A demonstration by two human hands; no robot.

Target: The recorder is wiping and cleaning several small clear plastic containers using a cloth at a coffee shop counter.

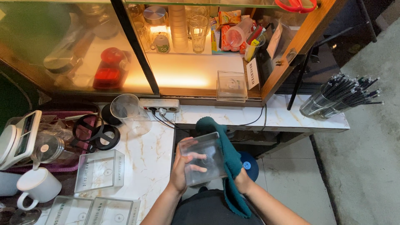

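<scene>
1. A clear acrylic box (203, 159), square and see-through, is held tilted in mid-air near the centre, just off the near edge of the marble counter.
2. A dark teal cloth (227, 160) drapes along the box's right side, its end hanging down.

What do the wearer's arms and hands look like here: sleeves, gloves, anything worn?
Both forearms are bare as far as the frame shows; no sleeves visible. Left hand is ungloved, with no ring or watch visible. Right hand is mostly hidden, so rings can't be told; the wrist shows no watch or band. Dark clothing shows at the waist between the arms.
</scene>
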